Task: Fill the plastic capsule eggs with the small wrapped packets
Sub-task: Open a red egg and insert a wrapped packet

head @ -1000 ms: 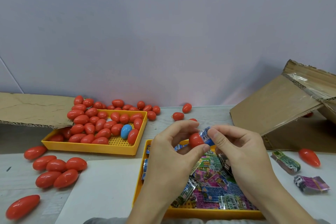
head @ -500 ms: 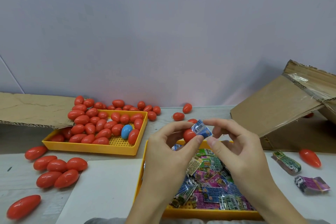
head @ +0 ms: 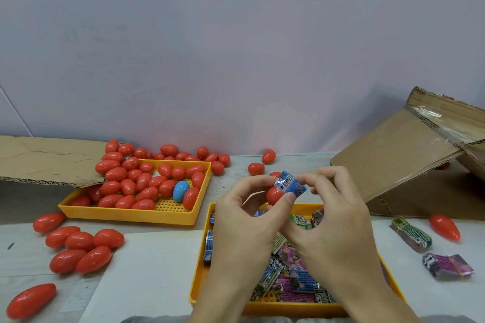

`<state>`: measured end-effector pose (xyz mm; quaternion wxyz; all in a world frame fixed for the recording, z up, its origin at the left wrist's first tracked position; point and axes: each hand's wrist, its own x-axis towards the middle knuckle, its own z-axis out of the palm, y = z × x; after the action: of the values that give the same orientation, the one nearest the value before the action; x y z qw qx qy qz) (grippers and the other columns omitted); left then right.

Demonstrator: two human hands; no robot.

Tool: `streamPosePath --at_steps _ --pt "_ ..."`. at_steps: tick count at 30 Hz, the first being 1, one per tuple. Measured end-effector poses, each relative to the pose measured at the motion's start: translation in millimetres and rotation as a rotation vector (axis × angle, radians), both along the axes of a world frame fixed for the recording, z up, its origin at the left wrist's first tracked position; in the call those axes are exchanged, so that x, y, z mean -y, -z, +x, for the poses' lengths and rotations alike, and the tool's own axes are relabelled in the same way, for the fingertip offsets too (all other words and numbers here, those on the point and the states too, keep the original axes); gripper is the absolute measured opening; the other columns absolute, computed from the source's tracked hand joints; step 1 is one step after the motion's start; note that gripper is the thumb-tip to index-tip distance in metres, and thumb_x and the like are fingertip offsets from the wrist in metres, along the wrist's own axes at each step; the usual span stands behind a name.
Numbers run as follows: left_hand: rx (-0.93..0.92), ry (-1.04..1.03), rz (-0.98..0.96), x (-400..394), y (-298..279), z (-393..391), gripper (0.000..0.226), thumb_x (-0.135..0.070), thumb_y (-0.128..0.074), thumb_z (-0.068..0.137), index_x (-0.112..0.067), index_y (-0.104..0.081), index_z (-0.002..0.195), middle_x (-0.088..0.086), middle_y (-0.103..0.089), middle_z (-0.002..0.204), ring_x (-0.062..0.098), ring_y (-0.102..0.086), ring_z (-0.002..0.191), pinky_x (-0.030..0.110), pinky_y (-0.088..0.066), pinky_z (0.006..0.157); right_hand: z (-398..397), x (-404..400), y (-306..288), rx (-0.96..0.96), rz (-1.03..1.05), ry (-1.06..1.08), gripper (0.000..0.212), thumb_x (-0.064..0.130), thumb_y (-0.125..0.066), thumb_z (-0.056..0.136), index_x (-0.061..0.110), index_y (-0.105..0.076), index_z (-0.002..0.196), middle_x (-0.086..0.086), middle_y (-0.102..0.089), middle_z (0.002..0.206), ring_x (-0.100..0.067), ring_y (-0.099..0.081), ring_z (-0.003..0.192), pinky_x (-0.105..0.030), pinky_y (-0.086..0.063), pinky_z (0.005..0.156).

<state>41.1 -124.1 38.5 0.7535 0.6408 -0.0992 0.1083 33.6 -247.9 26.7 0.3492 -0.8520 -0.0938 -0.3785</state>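
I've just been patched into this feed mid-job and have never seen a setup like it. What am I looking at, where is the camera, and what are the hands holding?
There is no machine here: a person works with bare hands, and the one camera sits on their head, looking forward and down. The left hand holds a red egg half; the right hand pinches a blue wrapped packet at its mouth. Below the hands a yellow tray holds colourful packets. A second yellow tray to the left holds red eggs and one blue egg. More red eggs lie loose on the table, with two packets and cardboard on the right.
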Motion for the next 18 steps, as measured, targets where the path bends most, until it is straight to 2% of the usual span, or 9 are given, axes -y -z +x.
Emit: streamPosePath --at_steps 4,10,15,18 --pt "-0.017 0.012 -0.027 1.7 -0.6 -0.3 0.019 -0.002 -0.078 0.080 -0.007 -0.069 0.096 0.001 -0.077 0.091 0.014 -0.075 0.088 0.018 -0.056 0.071 -1.2 -2.3 -0.9 0.015 0.000 -0.013 0.044 0.044 -0.076 0.073 0.021 -0.067 0.110 0.010 -0.048 0.101 -0.014 -0.055 0.094 -0.028 -0.051 0.071" --pt "-0.045 0.032 -0.001 0.3 -1.0 -0.5 0.018 0.001 -0.075 0.081 -0.007 -0.066 0.095 0.003 -0.077 0.089 0.017 -0.075 0.086 0.022 -0.059 0.074 -1.9 -2.5 -1.2 -0.006 0.001 -0.061 0.046 0.040 -0.075 0.071 0.024 -0.067 0.112 0.014 -0.047 0.102 -0.009 -0.054 0.094 -0.017 -0.046 0.071" --pt "-0.062 0.040 0.017 -1.3 0.3 0.4 0.019 -0.002 -0.076 0.081 -0.012 -0.067 0.095 0.000 -0.077 0.091 0.016 -0.075 0.088 0.020 -0.058 0.074 -0.5 0.5 2.1 -0.034 -0.002 -0.061 0.047 0.032 -0.086 0.071 0.026 -0.068 0.113 0.015 -0.048 0.103 -0.008 -0.053 0.095 -0.014 -0.041 0.070" --pt "-0.080 0.047 0.016 -2.1 1.9 1.0 0.020 -0.003 -0.075 0.083 -0.011 -0.066 0.098 0.001 -0.077 0.092 0.018 -0.075 0.088 0.022 -0.059 0.075 -1.2 -0.8 0.6 -0.034 0.002 -0.073 0.046 0.039 -0.077 0.071 0.026 -0.067 0.114 0.016 -0.047 0.102 -0.007 -0.053 0.096 -0.013 -0.042 0.069"
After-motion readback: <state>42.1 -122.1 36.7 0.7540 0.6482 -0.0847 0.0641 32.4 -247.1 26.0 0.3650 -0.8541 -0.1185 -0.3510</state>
